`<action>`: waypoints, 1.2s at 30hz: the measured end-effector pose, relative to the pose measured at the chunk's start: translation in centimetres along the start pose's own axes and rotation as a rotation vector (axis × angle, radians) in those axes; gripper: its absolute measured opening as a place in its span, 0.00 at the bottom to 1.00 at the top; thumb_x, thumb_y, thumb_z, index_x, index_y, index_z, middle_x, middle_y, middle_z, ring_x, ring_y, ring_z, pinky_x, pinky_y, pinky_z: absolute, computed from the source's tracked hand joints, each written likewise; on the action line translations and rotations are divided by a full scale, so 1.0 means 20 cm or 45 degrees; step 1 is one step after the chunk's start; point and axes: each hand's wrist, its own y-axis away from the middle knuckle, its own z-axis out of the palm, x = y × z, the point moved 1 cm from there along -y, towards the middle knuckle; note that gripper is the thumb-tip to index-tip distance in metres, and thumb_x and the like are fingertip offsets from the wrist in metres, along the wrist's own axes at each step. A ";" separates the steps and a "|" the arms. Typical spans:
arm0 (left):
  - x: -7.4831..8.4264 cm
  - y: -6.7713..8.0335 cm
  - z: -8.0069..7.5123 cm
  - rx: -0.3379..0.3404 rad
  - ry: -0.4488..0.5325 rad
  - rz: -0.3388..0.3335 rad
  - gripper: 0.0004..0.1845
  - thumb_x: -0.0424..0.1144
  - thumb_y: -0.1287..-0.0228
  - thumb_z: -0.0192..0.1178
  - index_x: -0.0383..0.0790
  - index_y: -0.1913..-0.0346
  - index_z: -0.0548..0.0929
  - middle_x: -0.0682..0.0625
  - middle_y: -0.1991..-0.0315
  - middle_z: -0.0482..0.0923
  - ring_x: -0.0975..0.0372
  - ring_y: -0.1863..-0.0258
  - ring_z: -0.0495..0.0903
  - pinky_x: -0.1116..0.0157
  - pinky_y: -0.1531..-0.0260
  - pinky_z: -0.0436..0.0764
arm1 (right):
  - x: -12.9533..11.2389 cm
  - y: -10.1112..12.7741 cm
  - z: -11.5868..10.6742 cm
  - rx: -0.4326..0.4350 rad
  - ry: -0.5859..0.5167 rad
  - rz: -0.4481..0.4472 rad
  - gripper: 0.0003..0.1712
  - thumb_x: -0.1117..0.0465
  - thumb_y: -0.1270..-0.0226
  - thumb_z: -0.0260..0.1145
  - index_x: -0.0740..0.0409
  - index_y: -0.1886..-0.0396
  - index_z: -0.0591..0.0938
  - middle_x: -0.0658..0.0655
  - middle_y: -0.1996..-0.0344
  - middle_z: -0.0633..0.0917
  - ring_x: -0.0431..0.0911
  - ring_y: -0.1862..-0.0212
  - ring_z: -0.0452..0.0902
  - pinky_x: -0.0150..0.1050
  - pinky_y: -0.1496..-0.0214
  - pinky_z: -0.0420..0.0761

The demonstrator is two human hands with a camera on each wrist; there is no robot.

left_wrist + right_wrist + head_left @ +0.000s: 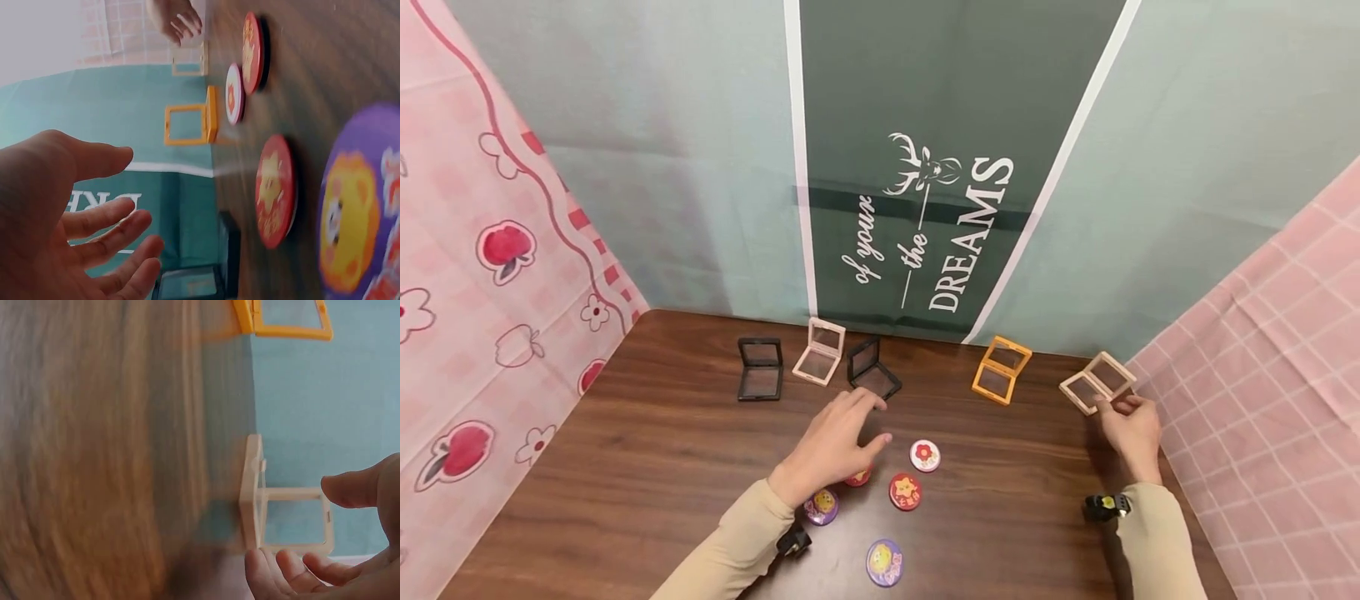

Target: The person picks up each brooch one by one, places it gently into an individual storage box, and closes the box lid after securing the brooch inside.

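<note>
Your table (647,433) is dark wood grain with a smooth, faintly satin top. Just behind your left hand (835,446) on that table, the black case (872,372) looks like hard plastic with a clear glossy film window; the beige case (1099,382) at your right hand (1131,429) has a matt plastic frame and the same shiny film. The round badges (906,490) near the table's front edge are glossy, printed. The backdrop (925,167) behind the table is soft matt cloth.

5 open frame boxes (760,368), approx. 5 round badges (925,455) (1 partly hidden), 2 hands (831,442)
</note>
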 end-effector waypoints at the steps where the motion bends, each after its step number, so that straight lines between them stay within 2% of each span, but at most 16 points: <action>1: 0.01 0.00 0.01 -0.014 0.001 0.001 0.21 0.48 0.30 0.72 0.42 0.40 0.82 0.49 0.44 0.84 0.55 0.47 0.81 0.52 0.45 0.83 | 0.00 -0.01 0.00 -0.016 -0.018 0.020 0.41 0.49 0.22 0.63 0.78 0.27 0.66 0.77 0.37 0.78 0.64 0.38 0.75 0.38 0.47 0.70; 4: 0.02 0.00 0.03 -0.052 -0.013 0.004 0.22 0.48 0.31 0.72 0.41 0.41 0.82 0.49 0.44 0.84 0.55 0.47 0.82 0.53 0.45 0.83 | 0.03 -0.04 -0.01 -0.044 -0.039 0.074 0.41 0.48 0.22 0.63 0.77 0.26 0.65 0.75 0.36 0.77 0.57 0.42 0.75 0.30 0.51 0.69; 7: 0.03 0.00 0.06 -0.088 -0.022 0.009 0.22 0.48 0.30 0.72 0.41 0.41 0.82 0.49 0.43 0.84 0.56 0.47 0.82 0.55 0.45 0.83 | 0.05 -0.07 -0.02 -0.050 -0.031 0.090 0.41 0.49 0.23 0.64 0.76 0.26 0.67 0.74 0.36 0.79 0.41 0.53 0.75 0.24 0.57 0.69; 9: 0.04 -0.01 0.07 -0.107 -0.024 0.008 0.22 0.48 0.30 0.72 0.41 0.41 0.83 0.50 0.43 0.83 0.57 0.47 0.81 0.56 0.44 0.83 | 0.06 -0.09 -0.02 -0.060 -0.028 0.073 0.39 0.50 0.23 0.66 0.76 0.27 0.69 0.74 0.38 0.82 0.29 0.61 0.71 0.20 0.60 0.69; 11: 0.04 -0.02 0.09 -0.117 -0.022 0.015 0.21 0.47 0.31 0.72 0.40 0.42 0.83 0.50 0.45 0.84 0.58 0.49 0.81 0.57 0.46 0.83 | 0.07 -0.11 -0.03 -0.081 -0.048 0.046 0.38 0.52 0.23 0.66 0.77 0.28 0.70 0.73 0.43 0.84 0.21 0.66 0.67 0.19 0.63 0.71; 13: 0.05 -0.03 0.11 -0.131 -0.013 0.028 0.20 0.46 0.31 0.72 0.40 0.43 0.83 0.50 0.47 0.84 0.58 0.51 0.81 0.58 0.48 0.83 | 0.08 -0.13 -0.03 -0.099 -0.074 0.016 0.36 0.54 0.23 0.67 0.79 0.30 0.71 0.68 0.49 0.87 0.18 0.69 0.66 0.18 0.64 0.72; 18: 0.07 -0.03 0.17 -0.182 0.005 0.048 0.18 0.45 0.33 0.73 0.40 0.47 0.83 0.49 0.51 0.84 0.60 0.54 0.81 0.60 0.50 0.83 | 0.12 -0.16 -0.04 -0.132 -0.103 -0.017 0.31 0.56 0.24 0.67 0.78 0.34 0.75 0.43 0.67 0.85 0.20 0.70 0.70 0.19 0.65 0.74; 21: 0.07 -0.03 0.20 -0.226 -0.006 0.024 0.18 0.45 0.34 0.73 0.41 0.48 0.83 0.50 0.53 0.83 0.61 0.54 0.80 0.61 0.49 0.83 | 0.15 -0.17 -0.04 -0.157 -0.094 0.003 0.30 0.56 0.24 0.68 0.76 0.35 0.76 0.35 0.73 0.82 0.22 0.70 0.71 0.20 0.65 0.74; 27: 0.10 -0.02 0.24 -0.262 -0.076 -0.065 0.26 0.49 0.36 0.75 0.39 0.42 0.79 0.49 0.50 0.78 0.57 0.51 0.78 0.60 0.45 0.82 | 0.17 -0.20 -0.04 -0.182 -0.082 0.032 0.33 0.53 0.23 0.67 0.75 0.33 0.75 0.30 0.74 0.80 0.21 0.70 0.71 0.20 0.65 0.73; 32: 0.13 -0.04 0.26 -0.269 -0.130 -0.100 0.34 0.51 0.36 0.75 0.36 0.35 0.76 0.45 0.45 0.78 0.53 0.48 0.78 0.59 0.42 0.82 | 0.15 -0.22 -0.03 -0.172 -0.082 0.017 0.33 0.55 0.24 0.68 0.78 0.33 0.73 0.32 0.74 0.79 0.22 0.71 0.70 0.21 0.66 0.73; 34: 0.13 -0.05 0.26 -0.288 -0.152 -0.105 0.36 0.52 0.36 0.74 0.35 0.33 0.75 0.43 0.41 0.78 0.51 0.44 0.78 0.58 0.40 0.81 | 0.15 -0.23 -0.03 -0.177 -0.094 0.009 0.33 0.56 0.24 0.68 0.79 0.33 0.73 0.33 0.74 0.79 0.21 0.72 0.70 0.21 0.66 0.74; 36: 0.13 -0.06 0.26 -0.329 -0.179 -0.113 0.38 0.53 0.34 0.73 0.35 0.29 0.74 0.42 0.35 0.78 0.48 0.36 0.77 0.55 0.35 0.79 | 0.15 -0.24 -0.04 -0.178 -0.089 0.007 0.32 0.57 0.24 0.68 0.80 0.34 0.73 0.35 0.74 0.81 0.22 0.72 0.71 0.22 0.67 0.74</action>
